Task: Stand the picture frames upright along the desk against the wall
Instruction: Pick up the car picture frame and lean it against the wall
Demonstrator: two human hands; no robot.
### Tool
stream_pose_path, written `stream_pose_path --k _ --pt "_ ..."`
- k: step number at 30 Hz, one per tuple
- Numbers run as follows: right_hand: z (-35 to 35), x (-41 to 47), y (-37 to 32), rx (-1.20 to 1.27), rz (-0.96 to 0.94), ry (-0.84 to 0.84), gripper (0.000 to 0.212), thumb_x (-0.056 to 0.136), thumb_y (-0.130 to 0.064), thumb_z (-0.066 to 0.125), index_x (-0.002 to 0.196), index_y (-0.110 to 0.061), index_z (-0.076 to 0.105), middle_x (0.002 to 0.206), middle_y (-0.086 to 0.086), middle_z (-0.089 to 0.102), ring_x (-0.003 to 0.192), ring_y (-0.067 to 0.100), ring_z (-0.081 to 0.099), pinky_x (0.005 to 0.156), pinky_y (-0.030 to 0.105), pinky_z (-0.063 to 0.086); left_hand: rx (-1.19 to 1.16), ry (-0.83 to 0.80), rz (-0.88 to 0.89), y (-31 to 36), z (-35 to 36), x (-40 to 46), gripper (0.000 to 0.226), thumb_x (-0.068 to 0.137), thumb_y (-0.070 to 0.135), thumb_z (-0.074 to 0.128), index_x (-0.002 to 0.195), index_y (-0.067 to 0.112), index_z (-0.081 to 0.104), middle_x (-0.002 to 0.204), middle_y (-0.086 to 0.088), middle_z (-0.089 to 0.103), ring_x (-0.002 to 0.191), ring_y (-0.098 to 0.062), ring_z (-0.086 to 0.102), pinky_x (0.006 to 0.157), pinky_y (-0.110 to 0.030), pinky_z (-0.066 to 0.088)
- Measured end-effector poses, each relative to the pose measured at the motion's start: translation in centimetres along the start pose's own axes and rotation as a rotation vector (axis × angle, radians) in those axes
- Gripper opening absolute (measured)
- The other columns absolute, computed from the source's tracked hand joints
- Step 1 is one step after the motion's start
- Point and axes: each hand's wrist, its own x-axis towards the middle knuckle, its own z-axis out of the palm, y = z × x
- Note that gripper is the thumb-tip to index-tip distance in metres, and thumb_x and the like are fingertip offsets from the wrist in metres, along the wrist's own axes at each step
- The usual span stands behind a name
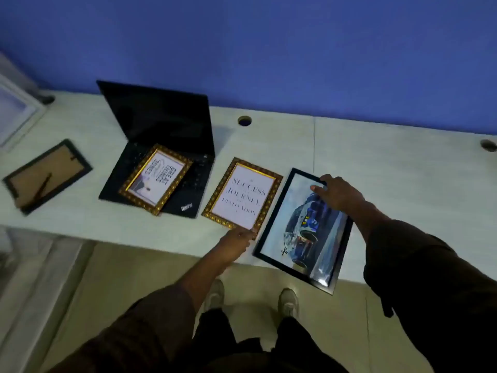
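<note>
A black-framed car picture (301,232) lies flat on the white desk (390,168), its near corner hanging over the front edge. My right hand (336,193) rests on its far corner, fingers spread. A gold-framed "Success" print (243,195) lies flat to its left; my left hand (236,242) touches that frame's near corner with its fingertips. A second gold frame (156,179) lies on a laptop's keyboard. A black frame (45,176) lies face down at the left, stand showing. The blue wall (295,49) runs behind the desk.
An open black laptop (164,125) stands at the back left of centre. A pale framed panel (13,114) leans at the far left. Cable holes (244,121) sit near the wall. My shoes (287,302) are on the tiled floor below the desk edge.
</note>
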Motion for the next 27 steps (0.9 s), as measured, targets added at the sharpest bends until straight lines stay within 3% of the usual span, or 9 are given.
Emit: stream_pose_path --k 2,5,8,14,20,23,27 --pt "-0.2 0.9 0.9 -0.04 -0.039 -0.024 0.071 0.092 -0.065 0.048 0.146 -0.018 0.042 0.136 0.022 0.052 0.123 0.043 0.055 0.102 0.053 0.046 -0.102 0.08 -0.127 -0.6 2.1 0.5 0.051 0.095 0.053 0.054 0.124 0.011 0.059 0.115 -0.008 0.067 0.109 -0.026 0.065 0.099 -0.037 0.052" --pt "0.1 2.1 2.3 -0.084 -0.058 -0.054 0.07 0.093 -0.064 0.047 0.146 -0.018 0.041 0.14 0.022 0.048 0.127 0.044 0.051 0.105 0.055 0.043 -0.183 0.186 -0.261 -2.2 4.9 0.2 0.049 0.091 0.052 0.06 0.103 0.005 0.067 0.092 -0.01 0.073 0.098 -0.03 0.071 0.098 -0.044 0.054" --pt "0.6 3.1 3.9 -0.184 -0.105 -0.054 0.065 0.096 -0.06 0.045 0.142 -0.015 0.043 0.138 0.021 0.05 0.127 0.043 0.049 0.103 0.054 0.044 -0.203 0.154 -0.368 -2.7 7.8 -0.7 0.056 0.092 0.057 0.056 0.103 0.004 0.068 0.099 -0.014 0.076 0.089 -0.028 0.068 0.082 -0.034 0.045" --pt "1.2 4.1 5.3 -0.301 -0.185 0.032 0.058 0.097 -0.056 0.043 0.138 -0.016 0.046 0.13 0.021 0.055 0.121 0.042 0.052 0.096 0.052 0.044 -0.324 0.111 -0.368 -2.1 11.8 0.3 0.058 0.093 0.058 0.054 0.115 0.005 0.065 0.114 -0.013 0.073 0.098 -0.028 0.069 0.089 -0.039 0.045" --pt "1.4 3.9 5.5 -0.178 -0.067 -0.014 0.074 0.092 -0.069 0.041 0.139 -0.012 0.048 0.136 0.025 0.048 0.127 0.044 0.047 0.105 0.053 0.041 -0.548 0.107 -0.38 -1.6 12.9 0.8 0.055 0.095 0.052 0.053 0.122 0.005 0.063 0.12 -0.018 0.07 0.104 -0.03 0.067 0.086 -0.036 0.047" --pt "0.9 3.4 5.8 -0.141 -0.034 -0.027 0.076 0.091 -0.072 0.038 0.131 -0.011 0.055 0.129 0.024 0.051 0.12 0.045 0.053 0.1 0.051 0.046 -0.563 0.135 -0.375 -2.0 12.6 0.1 0.056 0.093 0.053 0.056 0.125 0.007 0.06 0.117 -0.016 0.068 0.099 -0.029 0.066 0.096 -0.039 0.046" --pt "-0.4 1.4 3.4 -0.131 -0.144 0.005 0.067 0.093 -0.069 0.037 0.115 -0.01 0.06 0.117 0.023 0.059 0.108 0.044 0.059 0.088 0.045 0.047 -0.616 0.169 -0.361 -2.9 11.1 -2.4 0.046 0.092 0.053 0.057 0.118 0.015 0.058 0.105 -0.011 0.067 0.103 -0.031 0.065 0.099 -0.039 0.045"
